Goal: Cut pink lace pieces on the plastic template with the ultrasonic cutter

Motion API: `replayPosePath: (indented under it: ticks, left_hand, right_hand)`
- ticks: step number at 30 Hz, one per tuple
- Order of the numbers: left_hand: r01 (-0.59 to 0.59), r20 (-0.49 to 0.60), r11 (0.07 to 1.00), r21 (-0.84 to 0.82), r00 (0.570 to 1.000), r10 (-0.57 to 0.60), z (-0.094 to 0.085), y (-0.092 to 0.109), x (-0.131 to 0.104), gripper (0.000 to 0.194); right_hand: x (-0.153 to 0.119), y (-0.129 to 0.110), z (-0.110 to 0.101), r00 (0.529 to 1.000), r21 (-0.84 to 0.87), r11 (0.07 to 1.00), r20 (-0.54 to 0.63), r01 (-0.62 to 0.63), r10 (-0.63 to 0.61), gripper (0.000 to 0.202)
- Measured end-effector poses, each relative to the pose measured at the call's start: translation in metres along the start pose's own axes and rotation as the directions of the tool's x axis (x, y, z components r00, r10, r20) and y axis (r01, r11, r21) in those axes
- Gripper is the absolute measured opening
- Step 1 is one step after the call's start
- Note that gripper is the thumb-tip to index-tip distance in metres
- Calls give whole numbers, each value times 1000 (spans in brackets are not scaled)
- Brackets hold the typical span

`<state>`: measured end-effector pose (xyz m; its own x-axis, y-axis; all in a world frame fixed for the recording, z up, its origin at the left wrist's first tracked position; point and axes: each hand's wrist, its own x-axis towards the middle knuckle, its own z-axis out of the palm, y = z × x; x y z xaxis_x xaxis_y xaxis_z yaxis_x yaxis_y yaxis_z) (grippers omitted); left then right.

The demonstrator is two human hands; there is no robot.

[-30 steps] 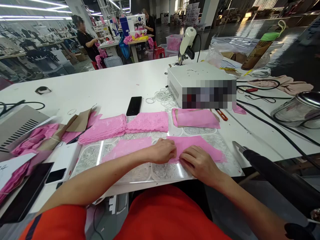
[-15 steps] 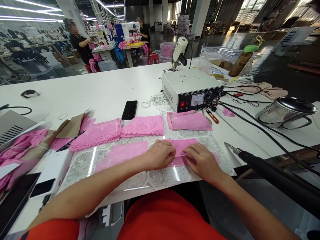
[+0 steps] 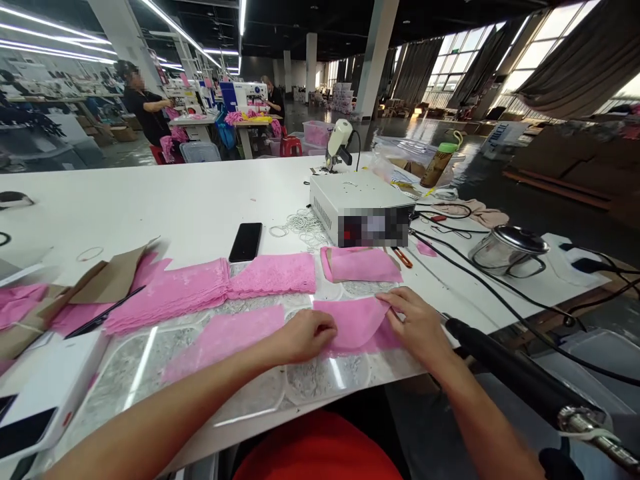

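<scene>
One pink cloth (image 3: 350,320) in front of the box (image 3: 363,190) now lifts off another layer (image 3: 391,338), pinched by the right hand (image 3: 417,327) (whether the curled left hand (image 3: 306,335) grips, I cannot tell).

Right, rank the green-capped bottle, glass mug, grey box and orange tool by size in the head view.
Largest to smallest, as they look:
grey box
glass mug
green-capped bottle
orange tool

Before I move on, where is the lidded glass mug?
In the head view, the glass mug stands at right on the white table, right of the control box and just in front of the beige cloth.
</scene>
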<state>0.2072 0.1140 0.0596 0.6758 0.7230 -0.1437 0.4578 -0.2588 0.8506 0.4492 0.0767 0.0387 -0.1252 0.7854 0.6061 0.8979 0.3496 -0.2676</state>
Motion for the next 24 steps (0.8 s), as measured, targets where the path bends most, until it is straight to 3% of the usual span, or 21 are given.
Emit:
replayPosePath:
  ticks: [3,7,10,13,16,19,21,24]
  left_hand:
    - [93,-20,962,-255,995,-101,-6,-3,-7,41]
    - [179,-9,824,-538,976,-218,-20,-12,-32,65]
    - [244,38,636,-732,947,-320,-37,-24,-61,64]
    - [282,57,494,-822,905,-421,-53,-35,-91,53]
    - [284,13,471,-835,867,-499,-60,-46,-112,38]
    - [297,-17,458,-838,824,-566,-60,-54,-123,29]
    - [313,-34,472,-824,805,-593,-58,-57,-125,30]
    - [336,-69,528,-780,792,-607,-56,-56,-127,28]
  right_hand:
    - [21,-38,12,994,88,991,23,102,-104,30]
    - [40,-103,41,949,142,953,137,266,-285,17]
    - [49,-150,65,868,223,900,257,375,-425,10]
    - [53,-181,76,808,394,824,266,406,-526,13]
    - [54,-179,70,849,557,770,200,312,-489,22]
    - [53,-150,60,900,551,811,224,199,-373,22]
    - [48,-127,55,898,496,858,305,135,-318,16]
    - [31,-103,46,858,459,882,407,104,-313,13]
